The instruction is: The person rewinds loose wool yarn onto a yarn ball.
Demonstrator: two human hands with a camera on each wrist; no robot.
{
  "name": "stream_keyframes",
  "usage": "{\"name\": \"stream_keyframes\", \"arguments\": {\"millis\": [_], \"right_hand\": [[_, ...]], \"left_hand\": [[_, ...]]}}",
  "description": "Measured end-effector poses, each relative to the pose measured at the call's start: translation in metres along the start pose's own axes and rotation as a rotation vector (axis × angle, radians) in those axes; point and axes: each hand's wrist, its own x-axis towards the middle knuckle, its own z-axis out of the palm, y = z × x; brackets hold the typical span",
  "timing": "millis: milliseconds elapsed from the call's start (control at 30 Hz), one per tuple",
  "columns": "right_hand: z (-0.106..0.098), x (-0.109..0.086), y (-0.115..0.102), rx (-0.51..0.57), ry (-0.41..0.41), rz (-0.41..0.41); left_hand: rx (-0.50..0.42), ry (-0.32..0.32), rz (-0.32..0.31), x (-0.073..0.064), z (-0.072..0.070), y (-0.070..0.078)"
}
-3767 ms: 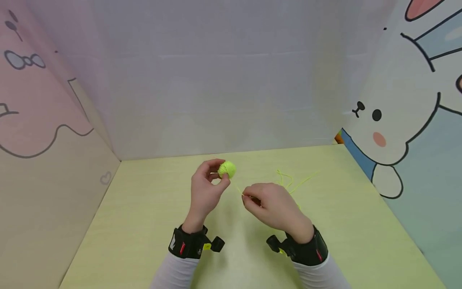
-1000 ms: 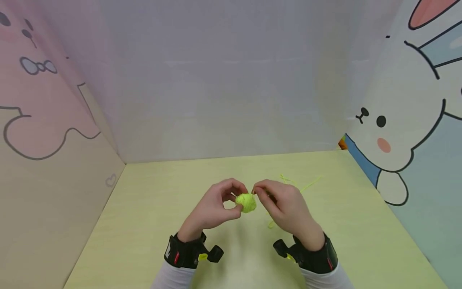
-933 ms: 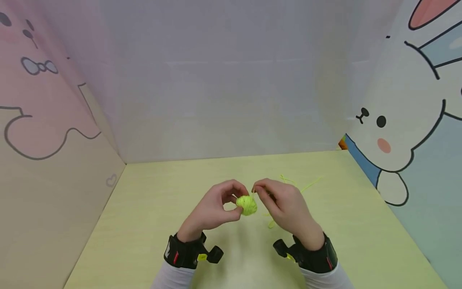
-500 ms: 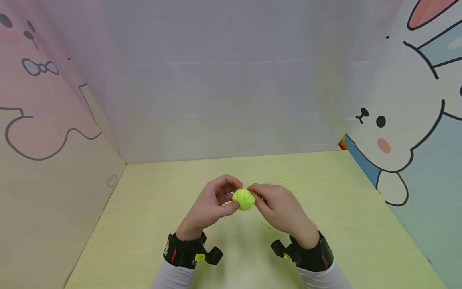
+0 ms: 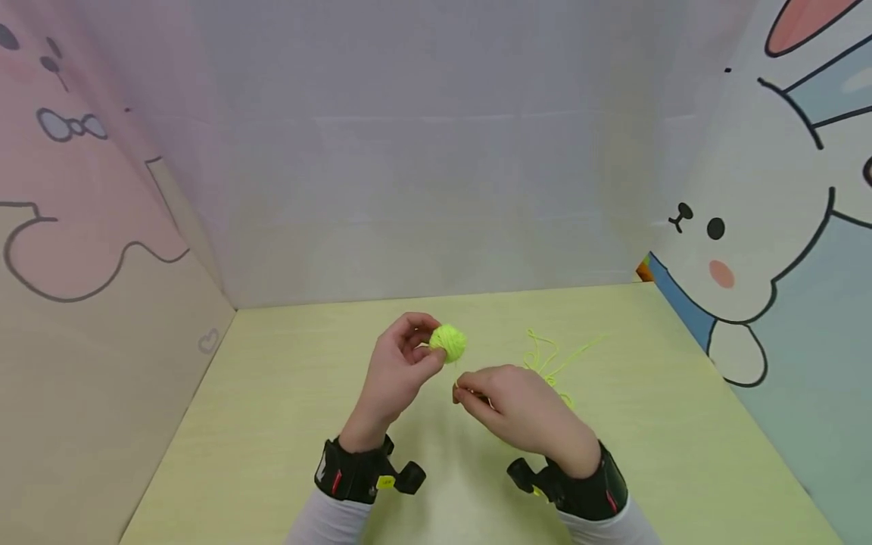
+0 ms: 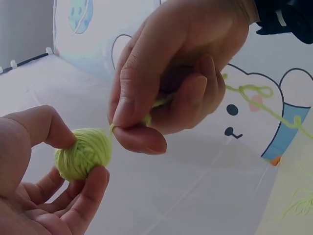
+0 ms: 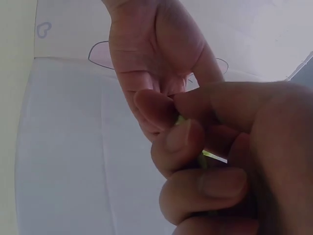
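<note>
A small ball of neon yellow-green yarn (image 5: 449,343) is pinched between the thumb and fingers of my left hand (image 5: 395,367), raised over the table. From the ball a short taut length of yarn runs down to my right hand (image 5: 521,409), whose thumb and index finger pinch the strand. In the left wrist view, the windings of the yarn ball (image 6: 84,154) show clearly, and the strand passes through the curled fingers of the right hand (image 6: 171,83). The right wrist view shows a bit of yarn (image 7: 204,159) between the right fingers; the ball is hidden there.
Loose loops of the same yarn (image 5: 545,363) lie on the pale yellow table (image 5: 286,424), behind and right of my right hand. A plain white sheet (image 5: 422,189) stands at the back, with cartoon-printed panels (image 5: 804,265) at both sides.
Half a second ago my right fingers were right at the ball. Now the ball has moved up and left in my left hand, and my right hand sits lower with yarn stretched between.
</note>
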Motion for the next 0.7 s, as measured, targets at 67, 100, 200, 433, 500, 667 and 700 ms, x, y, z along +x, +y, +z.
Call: {"name": "stream_keyframes", "arguments": {"millis": [67,100,200,433,500,667,700], "right_hand": [[-0.001,0.0,-0.001,-0.008,0.009,-0.003],[-0.002,0.0,-0.001,-0.013,0.015,-0.005],[-0.004,0.0,-0.002,-0.018,0.037,-0.021],[-0.012,-0.003,-0.001,-0.021,0.091,-0.086],[-0.014,-0.002,0.0,-0.018,0.109,-0.096],[-0.02,0.0,0.002,-0.004,0.16,-0.131],[-0.021,0.001,0.002,0.004,0.168,-0.138]], "left_hand": [[0.062,0.001,0.019,0.001,0.0,-0.002],[0.094,0.003,0.029,0.002,0.001,-0.002],[0.181,0.015,0.049,0.003,0.002,-0.002],[0.348,0.018,0.07,0.003,0.009,0.027],[0.371,0.007,0.081,0.003,0.01,0.03],[0.416,-0.013,0.067,0.003,0.007,0.014],[0.424,-0.021,0.065,0.003,0.006,0.009]]}}
